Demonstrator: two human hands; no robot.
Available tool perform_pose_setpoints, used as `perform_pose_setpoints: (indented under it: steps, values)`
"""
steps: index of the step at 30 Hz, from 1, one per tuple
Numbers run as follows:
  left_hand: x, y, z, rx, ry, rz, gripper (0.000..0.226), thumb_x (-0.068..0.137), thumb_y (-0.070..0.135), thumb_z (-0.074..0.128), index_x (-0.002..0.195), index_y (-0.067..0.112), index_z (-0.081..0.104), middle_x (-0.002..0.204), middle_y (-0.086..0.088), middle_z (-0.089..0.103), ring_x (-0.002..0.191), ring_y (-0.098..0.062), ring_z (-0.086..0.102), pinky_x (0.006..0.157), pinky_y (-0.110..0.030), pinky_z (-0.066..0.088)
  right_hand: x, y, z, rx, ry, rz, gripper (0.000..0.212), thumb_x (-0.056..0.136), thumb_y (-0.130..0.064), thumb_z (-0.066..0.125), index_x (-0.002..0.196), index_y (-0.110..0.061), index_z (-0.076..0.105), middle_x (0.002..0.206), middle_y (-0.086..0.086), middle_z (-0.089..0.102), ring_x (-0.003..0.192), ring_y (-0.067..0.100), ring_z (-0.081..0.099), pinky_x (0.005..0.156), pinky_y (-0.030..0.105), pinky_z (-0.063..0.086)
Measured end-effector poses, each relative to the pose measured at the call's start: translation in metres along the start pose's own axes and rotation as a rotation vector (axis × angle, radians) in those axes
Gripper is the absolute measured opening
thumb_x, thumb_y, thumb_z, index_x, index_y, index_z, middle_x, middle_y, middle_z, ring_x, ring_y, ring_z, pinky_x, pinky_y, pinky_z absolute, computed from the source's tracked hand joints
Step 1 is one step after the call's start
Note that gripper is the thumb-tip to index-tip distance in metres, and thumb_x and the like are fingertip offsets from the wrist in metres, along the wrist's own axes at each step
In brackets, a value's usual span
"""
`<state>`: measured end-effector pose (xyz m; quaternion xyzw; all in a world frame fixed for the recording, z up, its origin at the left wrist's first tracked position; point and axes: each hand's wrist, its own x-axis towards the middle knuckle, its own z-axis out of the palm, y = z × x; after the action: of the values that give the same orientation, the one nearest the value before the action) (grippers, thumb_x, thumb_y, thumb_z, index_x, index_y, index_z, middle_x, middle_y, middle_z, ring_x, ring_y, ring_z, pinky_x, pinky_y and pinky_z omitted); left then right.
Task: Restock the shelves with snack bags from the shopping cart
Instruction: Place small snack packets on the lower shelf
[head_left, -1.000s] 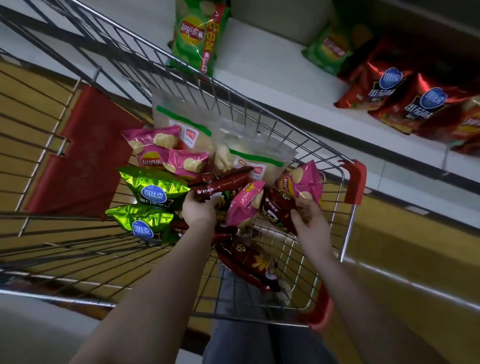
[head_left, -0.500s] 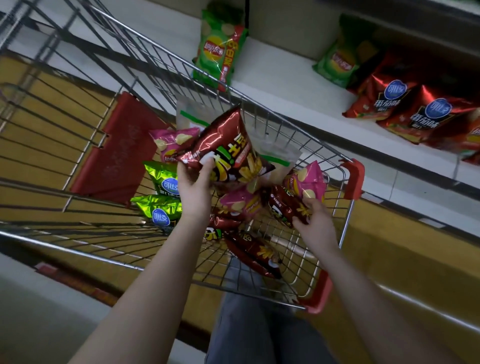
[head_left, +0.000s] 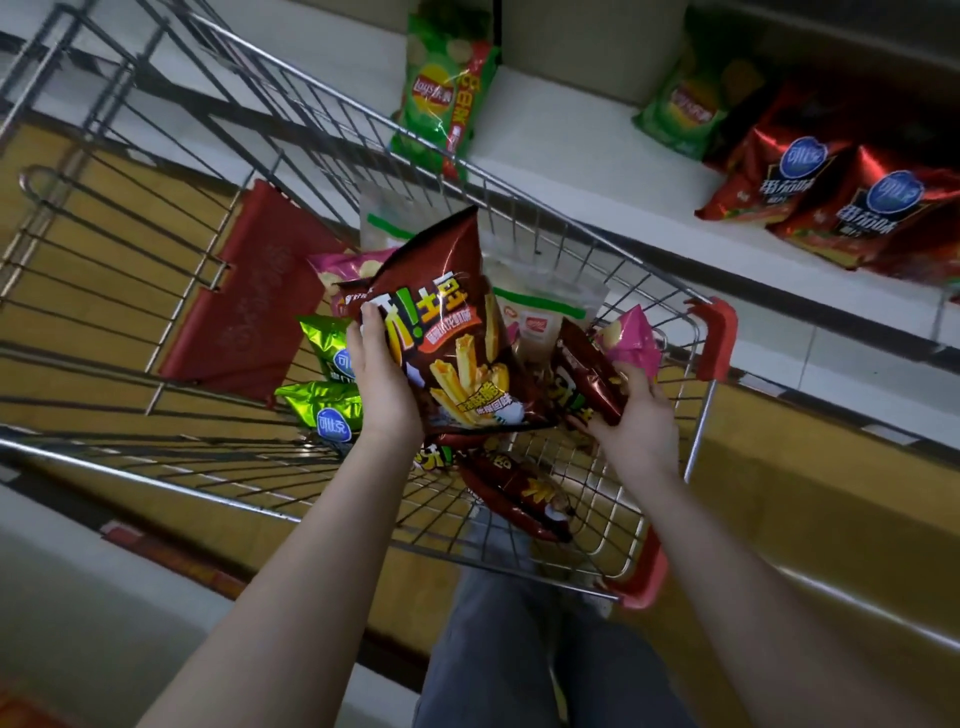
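- The left hand (head_left: 382, 379) has its back to the camera. Its fingers curl over the left edge of a dark red fries bag (head_left: 447, 322) and grip it. The forearm reaches straight forward.
- The fries bag stands upright above the pile in the shopping cart (head_left: 519, 200), with its top corner pointing toward the far rim.
- The right hand (head_left: 636, 415), just right of that bag, wraps its fingers round the near end of a second dark red bag (head_left: 587, 379). This bag is tilted and sits low, and whether it is clear of the pile cannot be told.
- The two held bags overlap between the hands.
- Green foil bags (head_left: 327, 410) lie just left of the left hand. A pink bag (head_left: 631, 338) sits just beyond the right hand, near the cart's right rim.
- A third dark red bag (head_left: 514, 493) lies on the wire floor between the wrists, with bare wire beside the right wrist.
- Beyond the far rim is the white shelf (head_left: 561, 150). It has a bare stretch between a green chip bag (head_left: 441, 98), straight ahead of the left hand, and red bags (head_left: 831, 208), ahead and right of the right hand.
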<state>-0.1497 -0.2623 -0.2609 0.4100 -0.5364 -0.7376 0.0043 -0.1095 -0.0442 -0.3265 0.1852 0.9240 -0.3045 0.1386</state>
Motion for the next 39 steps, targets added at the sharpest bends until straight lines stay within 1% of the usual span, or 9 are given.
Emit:
perform_pose_setpoints:
  steps: [3,6,13,16,18,22,27,35,39]
  values:
    - [-0.023,0.016,0.012,-0.067,-0.129,-0.08,0.074,0.079,0.069,0.055,0.135,0.021,0.053,0.119,-0.004,0.068,0.103,-0.02,0.068,0.094,-0.043,0.052,-0.009,-0.012,-0.03,0.206,0.114,-0.037,0.055,0.074,-0.014,0.076,0.122,-0.013,0.049,0.112,0.004,0.063,0.094,0.02,0.062,0.076,0.031,0.053]
    - [-0.05,0.028,0.026,-0.113,-0.281,-0.088,0.05,0.097,0.052,0.037,0.113,0.014,0.065,0.093,-0.003,0.075,0.082,-0.018,0.072,0.073,-0.032,0.058,-0.021,-0.026,-0.068,0.462,0.169,-0.121,0.04,0.074,-0.014,0.077,0.109,-0.018,0.058,0.106,-0.003,0.065,0.099,0.013,0.062,0.087,0.03,0.053]
    - [-0.132,0.062,0.034,-0.131,-0.397,-0.025,0.062,0.085,0.059,0.044,0.12,0.012,0.064,0.122,-0.015,0.065,0.113,-0.032,0.062,0.101,-0.049,0.046,-0.059,-0.06,-0.153,0.944,0.111,-0.291,0.029,0.078,-0.005,0.074,0.104,-0.015,0.063,0.099,0.0,0.068,0.087,-0.001,0.065,0.077,0.016,0.05]
    - [-0.162,0.075,0.039,-0.13,-0.432,-0.01,0.054,0.09,0.056,0.039,0.096,0.017,0.076,0.107,-0.011,0.072,0.096,-0.027,0.069,0.09,-0.043,0.051,-0.079,-0.071,-0.188,1.112,0.053,-0.311,0.02,0.084,-0.006,0.067,0.099,-0.017,0.06,0.089,-0.007,0.068,0.075,-0.001,0.067,0.065,0.014,0.051]
    - [-0.181,0.079,0.045,-0.102,-0.49,-0.019,0.059,0.093,0.055,0.035,0.077,0.019,0.079,0.087,-0.006,0.075,0.079,-0.021,0.072,0.076,-0.036,0.052,-0.088,-0.073,-0.204,1.121,0.041,-0.331,0.018,0.087,-0.011,0.065,0.1,-0.021,0.058,0.092,-0.008,0.068,0.08,0.002,0.068,0.066,0.017,0.053]
    - [-0.211,0.085,0.062,-0.091,-0.585,-0.073,0.063,0.088,0.064,0.038,0.108,0.013,0.069,0.11,-0.014,0.071,0.1,-0.03,0.067,0.081,-0.042,0.051,-0.104,-0.068,-0.24,0.975,0.12,-0.34,0.029,0.088,-0.032,0.063,0.112,-0.019,0.054,0.1,-0.008,0.065,0.09,0.004,0.064,0.076,0.018,0.053]
    - [-0.225,0.085,0.102,-0.073,-0.747,-0.138,0.064,0.09,0.065,0.036,0.108,0.013,0.069,0.109,-0.015,0.071,0.099,-0.032,0.067,0.086,-0.044,0.049,-0.117,-0.049,-0.272,0.902,0.259,-0.352,0.035,0.078,-0.049,0.062,0.103,-0.025,0.06,0.098,-0.01,0.068,0.096,0.009,0.065,0.085,0.026,0.051]
    - [-0.259,0.062,0.178,0.125,-0.947,-0.186,0.066,0.088,0.065,0.037,0.117,0.014,0.066,0.119,-0.015,0.066,0.111,-0.032,0.062,0.098,-0.044,0.047,-0.129,0.011,-0.309,0.809,0.576,-0.148,0.066,0.078,-0.037,0.073,0.133,-0.021,0.041,0.111,-0.017,0.056,0.107,0.007,0.054,0.094,0.024,0.041]
    - [-0.278,0.048,0.209,0.139,-0.942,-0.09,0.058,0.092,0.062,0.035,0.108,0.018,0.07,0.102,-0.008,0.074,0.089,-0.023,0.071,0.078,-0.035,0.055,-0.147,0.068,-0.355,0.797,0.724,-0.084,0.078,0.077,-0.04,0.073,0.141,-0.021,0.034,0.12,-0.018,0.049,0.117,0.007,0.046,0.098,0.025,0.036]
